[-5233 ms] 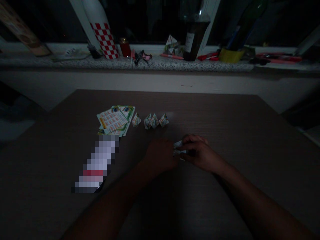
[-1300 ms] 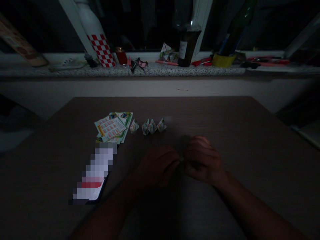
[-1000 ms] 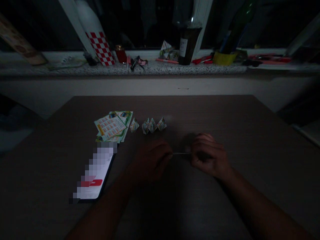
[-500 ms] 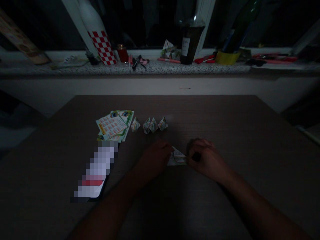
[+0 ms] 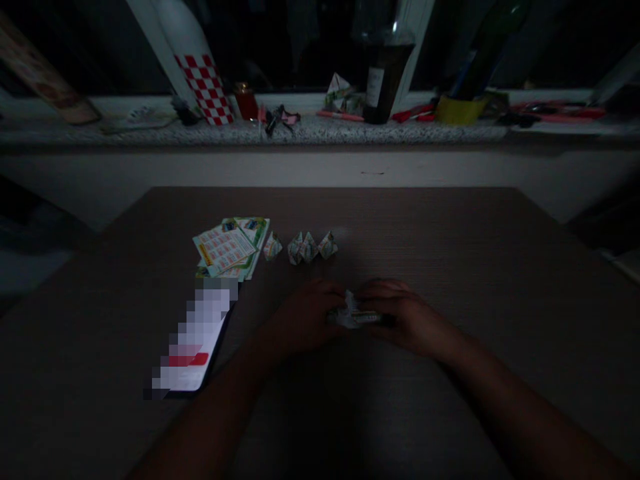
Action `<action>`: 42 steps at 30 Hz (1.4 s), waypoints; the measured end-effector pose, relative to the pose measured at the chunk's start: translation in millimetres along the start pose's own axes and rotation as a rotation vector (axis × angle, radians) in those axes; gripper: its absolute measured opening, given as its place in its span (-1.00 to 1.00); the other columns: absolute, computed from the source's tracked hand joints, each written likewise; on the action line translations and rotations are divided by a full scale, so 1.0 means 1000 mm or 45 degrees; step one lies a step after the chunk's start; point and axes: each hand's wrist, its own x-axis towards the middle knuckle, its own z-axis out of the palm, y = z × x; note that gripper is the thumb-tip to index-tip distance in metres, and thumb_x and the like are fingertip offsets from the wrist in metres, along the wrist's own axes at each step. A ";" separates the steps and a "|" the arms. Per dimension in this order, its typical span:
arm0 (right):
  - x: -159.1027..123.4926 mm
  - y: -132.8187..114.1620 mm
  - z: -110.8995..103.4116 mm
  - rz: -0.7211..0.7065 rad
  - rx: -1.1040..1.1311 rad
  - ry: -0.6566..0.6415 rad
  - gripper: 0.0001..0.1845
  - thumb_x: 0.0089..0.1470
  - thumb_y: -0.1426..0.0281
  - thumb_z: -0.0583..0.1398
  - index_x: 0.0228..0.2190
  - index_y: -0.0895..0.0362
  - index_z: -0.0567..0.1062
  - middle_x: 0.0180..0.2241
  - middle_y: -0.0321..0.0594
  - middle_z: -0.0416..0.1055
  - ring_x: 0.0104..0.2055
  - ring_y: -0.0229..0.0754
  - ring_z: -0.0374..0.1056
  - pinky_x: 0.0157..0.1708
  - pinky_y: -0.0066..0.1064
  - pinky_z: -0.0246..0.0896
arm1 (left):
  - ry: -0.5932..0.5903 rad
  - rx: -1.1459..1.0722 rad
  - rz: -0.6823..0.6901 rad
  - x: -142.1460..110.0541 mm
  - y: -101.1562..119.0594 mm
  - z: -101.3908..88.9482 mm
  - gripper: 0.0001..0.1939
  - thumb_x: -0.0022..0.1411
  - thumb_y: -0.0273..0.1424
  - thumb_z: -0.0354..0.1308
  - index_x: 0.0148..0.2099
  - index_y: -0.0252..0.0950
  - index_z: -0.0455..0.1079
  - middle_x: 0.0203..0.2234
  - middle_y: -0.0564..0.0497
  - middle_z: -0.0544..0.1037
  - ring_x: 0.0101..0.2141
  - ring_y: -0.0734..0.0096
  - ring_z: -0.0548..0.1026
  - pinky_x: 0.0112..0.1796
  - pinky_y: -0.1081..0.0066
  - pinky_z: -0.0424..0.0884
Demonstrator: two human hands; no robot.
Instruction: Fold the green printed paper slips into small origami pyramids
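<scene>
Folded paper [image 5: 361,319] sits between your two hands, its left end held in your left hand [image 5: 311,316], its right end in your right hand [image 5: 400,316]; dim light hides the exact finger placement. With loose flaps showing, it looks only partly shaped. Four pointed paper shapes [image 5: 309,248] stand farther off on the worktop [image 5: 425,227], seemingly complete, while printed sheets [image 5: 225,248] beside them lie flat, apparently unworked.

Paper figures [image 5: 309,248] behind and left of held paper [image 5: 356,319], cards [image 5: 227,248] farther left
</scene>
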 end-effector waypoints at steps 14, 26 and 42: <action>0.003 -0.006 -0.002 0.012 -0.001 0.019 -0.81 0.13 0.42 0.19 -0.19 0.04 0.53 -0.12 -0.21 0.49 -0.03 -0.11 0.34 0.00 -0.18 0.12 | 0.012 0.019 0.001 -0.003 0.000 -0.004 -0.82 0.25 -0.40 0.09 -0.18 -0.28 0.50 -0.09 -0.03 0.50 -0.06 0.29 0.41 0.00 0.28 0.28; 0.009 -0.001 0.014 0.044 -0.023 0.212 -0.87 0.12 0.39 0.21 -0.25 0.08 0.53 -0.24 -0.17 0.52 -0.14 -0.12 0.39 -0.08 -0.22 0.19 | 0.102 0.000 -0.080 0.005 0.008 0.008 -0.81 0.26 -0.50 -0.02 -0.16 -0.35 0.39 -0.23 -0.08 0.47 -0.16 0.32 0.42 -0.08 0.35 0.34; 0.010 0.002 0.020 0.055 -0.018 0.265 -0.93 0.11 0.40 0.22 -0.31 0.08 0.52 -0.27 -0.19 0.52 -0.18 -0.13 0.40 -0.10 -0.23 0.19 | 0.229 -0.008 -0.312 0.009 0.018 0.025 -0.90 0.19 -0.53 0.02 -0.28 -0.34 0.36 -0.28 -0.06 0.45 -0.24 0.35 0.45 -0.15 0.38 0.37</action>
